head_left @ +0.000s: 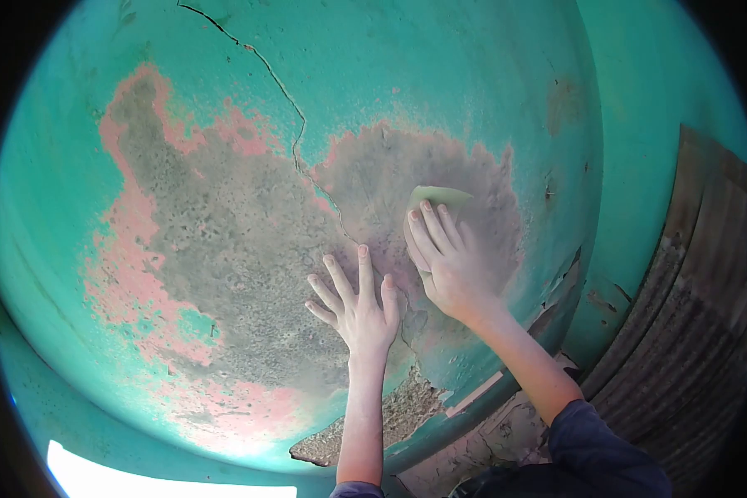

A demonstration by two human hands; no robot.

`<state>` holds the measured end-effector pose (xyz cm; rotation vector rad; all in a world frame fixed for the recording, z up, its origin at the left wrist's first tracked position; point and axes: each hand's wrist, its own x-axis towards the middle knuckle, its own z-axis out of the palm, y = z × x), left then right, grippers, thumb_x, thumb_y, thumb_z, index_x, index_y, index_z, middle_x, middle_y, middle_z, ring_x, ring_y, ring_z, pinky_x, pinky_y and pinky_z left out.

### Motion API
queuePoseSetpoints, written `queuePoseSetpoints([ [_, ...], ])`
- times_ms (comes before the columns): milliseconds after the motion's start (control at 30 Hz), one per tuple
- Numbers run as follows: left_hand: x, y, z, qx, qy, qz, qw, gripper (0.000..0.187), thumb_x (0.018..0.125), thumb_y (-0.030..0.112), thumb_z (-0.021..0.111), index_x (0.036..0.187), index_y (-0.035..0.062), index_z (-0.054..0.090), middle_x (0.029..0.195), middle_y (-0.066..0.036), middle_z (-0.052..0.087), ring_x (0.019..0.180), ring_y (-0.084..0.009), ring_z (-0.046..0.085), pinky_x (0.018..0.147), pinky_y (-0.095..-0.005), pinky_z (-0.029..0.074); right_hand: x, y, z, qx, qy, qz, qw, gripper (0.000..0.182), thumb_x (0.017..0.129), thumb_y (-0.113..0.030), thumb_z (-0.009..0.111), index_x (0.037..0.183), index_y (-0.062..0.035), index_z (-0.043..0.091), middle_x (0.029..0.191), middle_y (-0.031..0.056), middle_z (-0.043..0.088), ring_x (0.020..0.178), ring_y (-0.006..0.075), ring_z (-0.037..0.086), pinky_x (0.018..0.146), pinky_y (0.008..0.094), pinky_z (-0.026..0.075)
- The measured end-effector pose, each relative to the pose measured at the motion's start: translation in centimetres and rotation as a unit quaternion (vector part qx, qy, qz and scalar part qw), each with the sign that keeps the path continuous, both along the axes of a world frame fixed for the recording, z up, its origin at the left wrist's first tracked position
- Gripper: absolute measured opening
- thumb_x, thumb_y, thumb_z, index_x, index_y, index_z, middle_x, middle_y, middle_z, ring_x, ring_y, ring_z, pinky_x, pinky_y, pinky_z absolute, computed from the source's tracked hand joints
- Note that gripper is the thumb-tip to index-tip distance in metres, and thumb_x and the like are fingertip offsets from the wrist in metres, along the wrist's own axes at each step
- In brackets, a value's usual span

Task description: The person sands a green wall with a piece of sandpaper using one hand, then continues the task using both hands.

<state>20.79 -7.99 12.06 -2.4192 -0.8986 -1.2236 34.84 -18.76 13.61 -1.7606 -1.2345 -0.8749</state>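
My left hand [357, 307] lies against the bare grey patch [249, 199] of a curved green wall [440, 66], its fingers spread and nothing held. To its right, my right hand [448, 253] presses a pale green sheet [440, 196] flat to the grey surface. The sheet's top edge shows above the fingertips; the rest is under the palm. Both hands look dusty. A dark crack [299, 124] runs down the wall from the top to near my left fingertips. Pink paint [124, 274] borders the grey patch.
Rusty corrugated metal sheets [689, 332] lean at the right. Below the hands, a broken edge of rough plaster [407, 407] shows at the wall's lower rim. A bright white area [158, 481] is at the bottom left.
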Motion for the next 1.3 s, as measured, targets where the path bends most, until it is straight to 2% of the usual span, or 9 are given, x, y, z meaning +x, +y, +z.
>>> queuePoseSetpoints([
  [133, 0.3, 0.1, -0.3, 0.004, -0.007, 0.005, 1.000, 0.059, 0.103, 0.052, 0.043, 0.158, 0.0331, 0.037, 0.167, -0.022, 0.014, 0.151, -0.0562, 0.000, 0.112, -0.0756, -0.006, 1.6, 1.0, 6.2, 0.065, -0.062, -0.016, 0.996, 0.073, 0.086, -0.010, 0.062, 0.155, -0.0069, 0.038, 0.161, 0.0151, 0.036, 0.147, 0.0376, 0.035, 0.114, 0.0578, 0.031],
  [233, 0.3, 0.2, -0.5, 0.015, 0.009, 0.028, 0.999, 0.058, 0.105, 0.049, 0.039, 0.159, 0.0294, 0.035, 0.169, -0.022, 0.008, 0.152, -0.0539, -0.003, 0.113, -0.0747, -0.004, 2.0, 1.1, 10.0, 0.083, -0.088, -0.018, 0.992, 0.073, 0.085, -0.007, 0.062, 0.154, -0.0046, 0.039, 0.160, 0.0139, 0.037, 0.147, 0.0352, 0.036, 0.115, 0.0564, 0.031],
  [333, 0.2, 0.5, -0.8, 0.029, 0.004, 0.028, 0.999, 0.057, 0.105, 0.048, 0.039, 0.159, 0.0299, 0.036, 0.169, -0.022, 0.009, 0.152, -0.0533, -0.003, 0.114, -0.0728, -0.006, 1.4, 0.6, 7.1, 0.050, -0.088, -0.029, 0.994, 0.071, 0.084, -0.007, 0.062, 0.152, -0.0020, 0.040, 0.160, 0.0128, 0.038, 0.146, 0.0331, 0.037, 0.115, 0.0543, 0.032],
  [533, 0.4, 0.5, -0.8, 0.044, -0.008, 0.025, 0.999, 0.055, 0.105, 0.046, 0.039, 0.158, 0.0305, 0.037, 0.168, -0.021, 0.012, 0.152, -0.0522, -0.003, 0.115, -0.0699, -0.008, 1.6, 0.7, 10.5, 0.072, -0.112, -0.072, 0.989, 0.071, 0.083, -0.008, 0.062, 0.151, -0.0015, 0.043, 0.158, 0.0116, 0.040, 0.144, 0.0315, 0.040, 0.114, 0.0514, 0.034],
  [733, 0.3, 0.4, -0.8, 0.036, -0.019, 0.012, 0.999, 0.054, 0.105, 0.045, 0.041, 0.157, 0.0311, 0.039, 0.168, -0.020, 0.014, 0.153, -0.0512, 0.000, 0.115, -0.0693, -0.009, 1.2, 0.6, 7.8, 0.053, -0.123, -0.100, 0.986, 0.069, 0.083, -0.007, 0.061, 0.150, -0.0029, 0.044, 0.158, 0.0100, 0.041, 0.143, 0.0326, 0.041, 0.113, 0.0506, 0.035],
  [833, 0.3, 0.3, -0.6, 0.020, -0.017, 0.007, 1.000, 0.054, 0.105, 0.045, 0.041, 0.157, 0.0313, 0.039, 0.168, -0.020, 0.015, 0.153, -0.0508, 0.001, 0.116, -0.0682, -0.010, 1.6, 1.1, 11.1, 0.076, -0.108, -0.088, 0.987, 0.068, 0.084, -0.006, 0.061, 0.150, -0.0034, 0.044, 0.158, 0.0097, 0.041, 0.142, 0.0333, 0.041, 0.112, 0.0511, 0.035],
  [1000, 0.2, 0.4, -1.0, 0.025, -0.020, 0.010, 0.999, 0.054, 0.105, 0.045, 0.041, 0.157, 0.0309, 0.040, 0.167, -0.021, 0.019, 0.153, -0.0502, 0.002, 0.116, -0.0668, -0.010, 1.0, 1.0, 8.1, 0.050, -0.115, -0.090, 0.988, 0.065, 0.086, -0.006, 0.060, 0.150, -0.0032, 0.044, 0.158, 0.0098, 0.041, 0.143, 0.0335, 0.041, 0.112, 0.0525, 0.036],
  [1133, 0.1, 0.3, -0.8, 0.019, -0.020, 0.004, 1.000, 0.053, 0.105, 0.045, 0.041, 0.157, 0.0304, 0.040, 0.167, -0.021, 0.019, 0.153, -0.0498, 0.002, 0.116, -0.0669, -0.010, 1.9, 1.5, 11.1, 0.084, -0.128, -0.082, 0.985, 0.066, 0.086, -0.005, 0.060, 0.150, -0.0036, 0.044, 0.158, 0.0097, 0.040, 0.142, 0.0336, 0.041, 0.112, 0.0532, 0.036],
  [1300, 0.1, 0.3, -1.0, 0.017, -0.029, 0.001, 0.999, 0.053, 0.106, 0.044, 0.041, 0.157, 0.0304, 0.041, 0.167, -0.018, 0.020, 0.153, -0.0489, 0.003, 0.117, -0.0659, -0.010, 1.1, 0.8, 8.1, 0.056, -0.114, -0.070, 0.989, 0.065, 0.087, -0.006, 0.059, 0.150, -0.0034, 0.045, 0.158, 0.0099, 0.041, 0.142, 0.0339, 0.041, 0.112, 0.0531, 0.036],
])
